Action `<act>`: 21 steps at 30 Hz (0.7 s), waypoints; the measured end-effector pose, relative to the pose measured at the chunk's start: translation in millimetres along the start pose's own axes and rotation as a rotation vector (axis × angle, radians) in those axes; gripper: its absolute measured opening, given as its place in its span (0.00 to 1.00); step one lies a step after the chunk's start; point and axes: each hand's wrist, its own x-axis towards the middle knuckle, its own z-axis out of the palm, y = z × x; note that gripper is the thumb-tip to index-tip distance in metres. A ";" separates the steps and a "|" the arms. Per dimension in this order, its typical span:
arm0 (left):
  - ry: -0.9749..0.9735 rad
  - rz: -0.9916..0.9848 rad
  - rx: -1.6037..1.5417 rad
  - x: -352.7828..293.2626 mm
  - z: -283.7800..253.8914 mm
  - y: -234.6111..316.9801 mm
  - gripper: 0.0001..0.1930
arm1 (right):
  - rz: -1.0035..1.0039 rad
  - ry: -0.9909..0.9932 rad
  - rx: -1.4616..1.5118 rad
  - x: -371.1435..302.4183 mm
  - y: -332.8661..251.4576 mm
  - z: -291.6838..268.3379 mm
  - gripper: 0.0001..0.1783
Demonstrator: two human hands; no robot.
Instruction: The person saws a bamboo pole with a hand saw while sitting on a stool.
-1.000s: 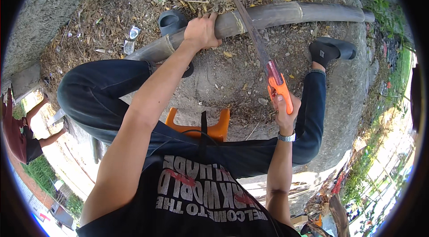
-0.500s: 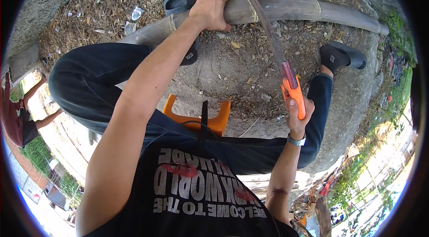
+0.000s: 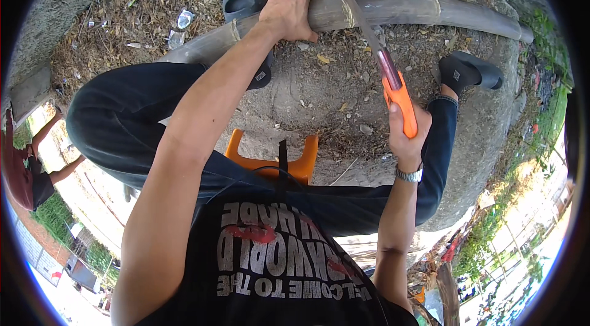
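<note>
A thick grey bamboo pole (image 3: 393,9) lies across the ground in front of me, running from left to right. My left hand (image 3: 287,17) is wrapped over it and presses it down, just left of a pale node ring. In my right hand (image 3: 408,132) is the orange handle of a hand saw (image 3: 402,102). The saw's long blade points away from me and crosses the bamboo right at that node, to the right of my left hand. Whether the teeth have cut into the bamboo cannot be made out.
An orange plastic stool (image 3: 301,166) is beneath me. My dark slippers (image 3: 482,73) rest on either side, the left one by the pole. Dry leaves and a crumpled clear plastic scrap (image 3: 185,19) litter the dirt. Another person (image 3: 24,169) is at far left.
My right hand has pushed the saw forward, away from me, so its handle is nearer the bamboo. My left hand and the pole have stayed in place.
</note>
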 end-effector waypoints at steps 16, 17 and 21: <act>-0.030 -0.001 0.008 -0.4 -7.6 7.7 0.40 | -0.001 0.004 0.000 -28.6 29.0 -27.2 0.13; -0.050 -0.003 0.012 -0.3 -9.5 8.7 0.40 | 0.005 -0.004 -0.001 -34.5 33.9 -26.3 0.13; -0.013 0.000 0.016 0.2 -6.1 3.9 0.39 | 0.027 0.016 0.074 -39.4 33.2 -20.6 0.13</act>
